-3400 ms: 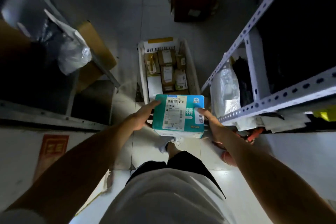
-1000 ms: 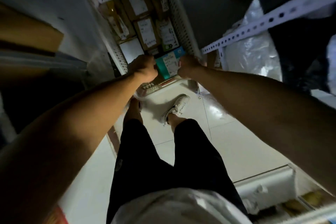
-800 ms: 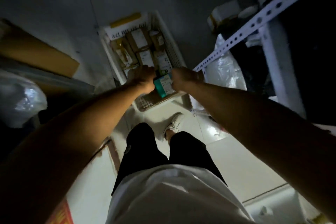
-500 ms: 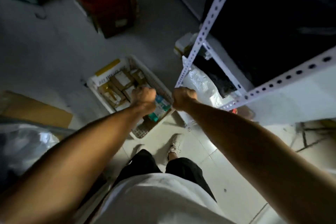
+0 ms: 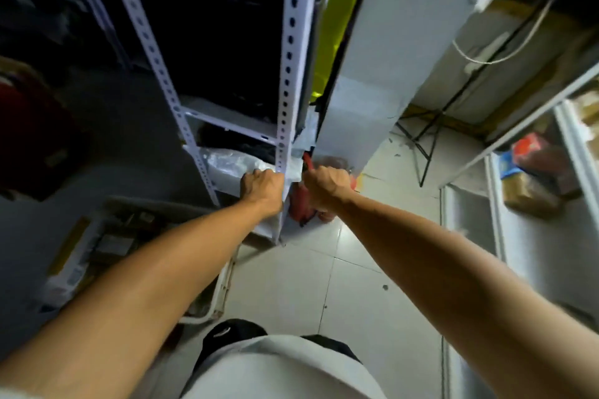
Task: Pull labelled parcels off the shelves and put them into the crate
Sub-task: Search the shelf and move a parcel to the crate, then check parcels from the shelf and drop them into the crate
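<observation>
Parcels point(image 5: 111, 241) lie in one white crate point(image 5: 223, 288) on the floor at the lower left, blurred by camera motion; brown cardboard faces with pale labels can be made out, but the blur stops a sure count. A white carton with a yellow strip point(image 5: 69, 257) lies along the crate's left side.

Two bare arms reach forward. The left hand point(image 5: 262, 186) is curled into a loose fist with nothing visible in it, its knuckles at the foot of a perforated white upright point(image 5: 288, 74) of the shelving; whether it touches the post cannot be told. The right hand point(image 5: 325, 186) is likewise clenched and shows nothing in its grasp, held just right of the same post, in front of something red point(image 5: 299, 201) on the floor.

Two perforated uprights frame the near shelving unit, the second one point(image 5: 155, 55) slanting to the left. On its low shelf, a pale plastic-wrapped parcel point(image 5: 227, 163) sits behind the left hand, with dark bags above it. A second shelving unit point(image 5: 496, 207) stands at the right edge, carrying a brown parcel point(image 5: 528, 196), a red-orange packet point(image 5: 526, 147) and a small blue item point(image 5: 505, 165).
</observation>
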`<state>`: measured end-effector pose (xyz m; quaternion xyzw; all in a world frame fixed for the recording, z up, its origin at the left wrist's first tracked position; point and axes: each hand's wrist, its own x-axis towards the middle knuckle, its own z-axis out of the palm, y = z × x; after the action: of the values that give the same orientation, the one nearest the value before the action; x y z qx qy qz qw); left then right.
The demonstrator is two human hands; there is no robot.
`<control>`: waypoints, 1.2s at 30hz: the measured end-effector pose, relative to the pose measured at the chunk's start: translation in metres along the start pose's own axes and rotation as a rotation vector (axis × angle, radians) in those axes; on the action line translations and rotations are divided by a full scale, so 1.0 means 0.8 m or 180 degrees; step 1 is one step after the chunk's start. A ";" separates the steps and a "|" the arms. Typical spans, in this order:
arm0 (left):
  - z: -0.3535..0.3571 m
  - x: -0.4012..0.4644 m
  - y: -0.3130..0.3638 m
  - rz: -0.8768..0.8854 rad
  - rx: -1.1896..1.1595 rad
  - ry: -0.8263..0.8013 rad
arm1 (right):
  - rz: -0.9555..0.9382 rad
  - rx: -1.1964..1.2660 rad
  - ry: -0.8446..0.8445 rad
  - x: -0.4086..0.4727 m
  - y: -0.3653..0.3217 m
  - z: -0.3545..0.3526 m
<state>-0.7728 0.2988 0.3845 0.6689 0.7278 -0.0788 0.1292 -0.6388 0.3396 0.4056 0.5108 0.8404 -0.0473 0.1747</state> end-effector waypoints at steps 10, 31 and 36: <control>-0.080 0.053 0.210 0.1100 0.0241 0.0517 | 0.1183 0.0069 0.0182 -0.084 0.218 -0.011; -0.128 0.096 0.527 0.3339 0.0630 0.0736 | 0.3284 0.0766 0.0098 -0.241 0.425 0.029; -0.128 0.094 0.573 0.3942 0.0629 0.0818 | 0.3898 0.0891 0.0002 -0.272 0.439 0.041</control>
<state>-0.3313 0.4423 0.4867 0.9784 0.2054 0.0245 0.0002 -0.2321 0.3141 0.4843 0.9176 0.3814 -0.0480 0.1013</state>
